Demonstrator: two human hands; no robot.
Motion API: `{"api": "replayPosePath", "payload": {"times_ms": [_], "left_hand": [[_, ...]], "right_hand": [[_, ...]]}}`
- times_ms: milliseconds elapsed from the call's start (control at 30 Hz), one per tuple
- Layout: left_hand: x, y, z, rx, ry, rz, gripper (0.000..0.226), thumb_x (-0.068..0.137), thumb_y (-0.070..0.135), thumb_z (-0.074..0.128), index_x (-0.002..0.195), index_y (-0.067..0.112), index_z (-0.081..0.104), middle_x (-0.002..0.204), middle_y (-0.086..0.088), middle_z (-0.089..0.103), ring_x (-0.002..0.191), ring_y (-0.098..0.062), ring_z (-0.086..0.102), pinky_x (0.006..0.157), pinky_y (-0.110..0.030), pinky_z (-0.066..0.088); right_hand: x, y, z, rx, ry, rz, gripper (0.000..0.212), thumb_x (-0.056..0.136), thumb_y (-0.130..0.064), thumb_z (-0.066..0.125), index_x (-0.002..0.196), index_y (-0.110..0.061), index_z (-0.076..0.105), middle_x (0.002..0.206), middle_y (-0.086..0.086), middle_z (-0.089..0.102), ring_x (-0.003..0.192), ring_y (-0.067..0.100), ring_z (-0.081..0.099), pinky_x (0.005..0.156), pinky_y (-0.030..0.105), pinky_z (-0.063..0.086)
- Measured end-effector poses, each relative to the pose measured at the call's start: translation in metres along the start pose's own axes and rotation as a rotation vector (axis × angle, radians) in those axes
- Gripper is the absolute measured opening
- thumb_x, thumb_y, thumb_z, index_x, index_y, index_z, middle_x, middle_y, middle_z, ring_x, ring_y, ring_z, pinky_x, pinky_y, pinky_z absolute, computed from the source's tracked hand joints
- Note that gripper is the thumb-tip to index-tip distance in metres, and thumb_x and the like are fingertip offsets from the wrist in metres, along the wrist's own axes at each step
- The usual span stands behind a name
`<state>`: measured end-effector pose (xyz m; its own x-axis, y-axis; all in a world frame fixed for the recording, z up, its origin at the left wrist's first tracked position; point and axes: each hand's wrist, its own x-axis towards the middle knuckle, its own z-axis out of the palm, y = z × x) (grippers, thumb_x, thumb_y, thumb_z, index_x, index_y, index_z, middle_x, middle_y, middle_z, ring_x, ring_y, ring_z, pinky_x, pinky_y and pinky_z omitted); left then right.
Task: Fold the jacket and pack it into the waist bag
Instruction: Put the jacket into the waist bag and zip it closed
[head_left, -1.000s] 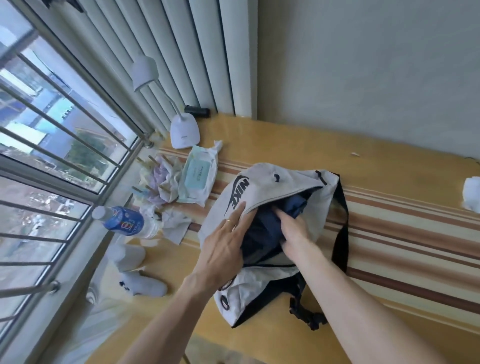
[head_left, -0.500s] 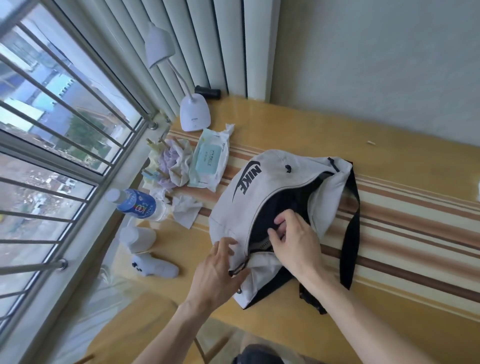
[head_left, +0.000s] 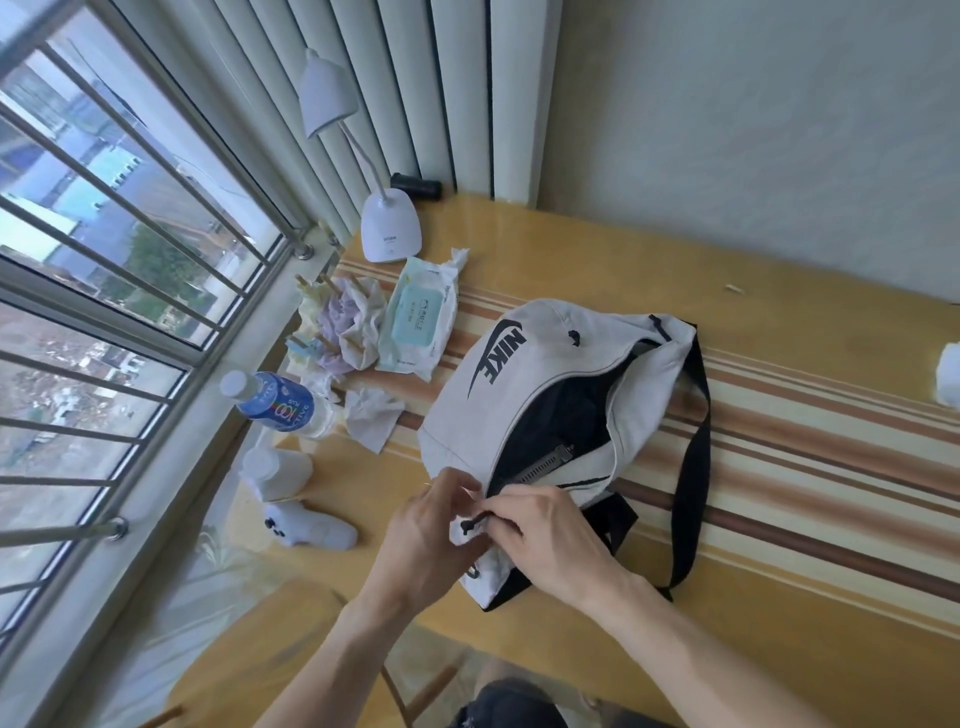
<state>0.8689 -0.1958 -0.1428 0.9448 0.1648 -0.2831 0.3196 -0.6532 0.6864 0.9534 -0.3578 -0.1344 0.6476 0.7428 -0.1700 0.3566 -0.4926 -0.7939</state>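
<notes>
- The left hand (head_left: 422, 540) pinches the white fabric at the near end of the waist bag (head_left: 524, 395), beside the zip.
- The right hand (head_left: 550, 540) has its fingers closed on the black zip pull at that same end.
- The bag lies near the table's (head_left: 779, 322) front edge, its zip gaping open.
- Dark jacket (head_left: 561, 415) fabric fills the opening.
- The black strap (head_left: 693, 457) loops to the right.
- A wet-wipes pack (head_left: 418, 317), a water bottle (head_left: 275, 402) and a desk lamp (head_left: 387, 228) sit along the window edge.
</notes>
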Motion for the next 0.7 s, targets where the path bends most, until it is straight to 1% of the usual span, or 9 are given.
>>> {"api": "replayPosePath", "payload": {"times_ms": [33, 67, 100, 167, 233, 367, 467, 600, 700], "left_hand": [[0.003, 0.000, 0.006, 0.019, 0.032, 0.015, 0.033, 0.080, 0.021, 0.081, 0.104, 0.026, 0.059, 0.090, 0.014, 0.070, 0.081, -0.003, 0.067, 0.072, -0.028, 0.058], [0.005, -0.001, 0.011, 0.024, 0.057, 0.023, 0.025, 0.082, 0.021, 0.080, 0.098, 0.026, 0.062, 0.084, 0.014, 0.070, 0.076, -0.003, 0.067, 0.069, -0.030, 0.058], [0.005, -0.001, 0.015, 0.025, 0.075, 0.021, 0.018, 0.084, 0.021, 0.080, 0.091, 0.026, 0.064, 0.080, 0.014, 0.069, 0.072, -0.003, 0.066, 0.067, -0.030, 0.057], [0.002, -0.001, 0.018, 0.016, 0.096, -0.005, 0.016, 0.085, 0.023, 0.080, 0.081, 0.026, 0.064, 0.075, 0.015, 0.067, 0.069, -0.003, 0.065, 0.065, -0.029, 0.057], [-0.001, -0.003, 0.019, -0.012, 0.099, -0.047, 0.019, 0.083, 0.021, 0.081, 0.076, 0.027, 0.064, 0.072, 0.016, 0.066, 0.067, -0.006, 0.065, 0.063, -0.030, 0.057], [-0.001, -0.004, 0.022, -0.043, 0.082, -0.104, 0.019, 0.082, 0.019, 0.080, 0.072, 0.026, 0.064, 0.069, 0.013, 0.067, 0.066, -0.008, 0.066, 0.062, -0.032, 0.057], [0.001, -0.001, 0.023, -0.079, 0.087, -0.110, 0.018, 0.083, 0.017, 0.079, 0.072, 0.022, 0.066, 0.069, 0.012, 0.068, 0.062, -0.009, 0.068, 0.061, -0.031, 0.057], [0.008, 0.004, 0.019, -0.060, 0.086, -0.083, 0.017, 0.084, 0.016, 0.078, 0.072, 0.019, 0.067, 0.067, 0.013, 0.067, 0.060, -0.008, 0.068, 0.061, -0.029, 0.056], [0.007, -0.002, 0.013, -0.049, 0.102, -0.100, 0.016, 0.082, 0.017, 0.079, 0.072, 0.020, 0.068, 0.067, 0.015, 0.066, 0.065, -0.005, 0.066, 0.063, -0.028, 0.056]], "right_hand": [[-0.001, -0.001, -0.005, 0.016, 0.003, 0.010, 0.021, 0.095, -0.018, 0.059, 0.104, -0.018, 0.079, 0.079, -0.005, 0.069, 0.067, 0.006, 0.059, 0.064, 0.008, 0.041], [-0.001, 0.001, -0.011, 0.035, 0.013, 0.035, 0.020, 0.094, -0.018, 0.062, 0.103, -0.017, 0.080, 0.079, -0.006, 0.072, 0.068, 0.006, 0.064, 0.066, 0.010, 0.047], [-0.001, 0.004, -0.019, 0.077, 0.031, 0.087, 0.018, 0.094, -0.017, 0.065, 0.103, -0.015, 0.081, 0.079, -0.005, 0.075, 0.067, 0.007, 0.068, 0.067, 0.015, 0.054], [0.001, 0.016, -0.041, 0.188, 0.083, 0.217, 0.015, 0.093, -0.014, 0.070, 0.102, -0.009, 0.080, 0.076, -0.002, 0.077, 0.064, 0.008, 0.074, 0.066, 0.025, 0.062], [0.007, 0.033, -0.067, 0.214, 0.138, 0.309, 0.016, 0.092, -0.016, 0.072, 0.100, -0.005, 0.079, 0.074, 0.000, 0.077, 0.061, 0.008, 0.075, 0.063, 0.024, 0.063], [0.034, 0.076, -0.121, 0.159, 0.253, 0.451, 0.020, 0.091, -0.022, 0.073, 0.085, -0.004, 0.080, 0.071, 0.005, 0.078, 0.057, 0.009, 0.074, 0.058, 0.016, 0.058], [0.059, 0.105, -0.148, 0.180, 0.311, 0.541, 0.017, 0.089, -0.016, 0.076, 0.088, 0.000, 0.079, 0.072, 0.010, 0.077, 0.054, 0.009, 0.073, 0.057, 0.015, 0.059], [0.085, 0.127, -0.159, 0.190, 0.289, 0.602, 0.016, 0.086, -0.015, 0.080, 0.092, 0.000, 0.079, 0.069, 0.010, 0.077, 0.065, 0.021, 0.077, 0.062, 0.021, 0.062], [0.094, 0.135, -0.164, 0.255, 0.321, 0.609, 0.017, 0.085, -0.014, 0.081, 0.093, 0.001, 0.079, 0.068, 0.009, 0.077, 0.060, 0.018, 0.075, 0.062, 0.021, 0.062]]}}
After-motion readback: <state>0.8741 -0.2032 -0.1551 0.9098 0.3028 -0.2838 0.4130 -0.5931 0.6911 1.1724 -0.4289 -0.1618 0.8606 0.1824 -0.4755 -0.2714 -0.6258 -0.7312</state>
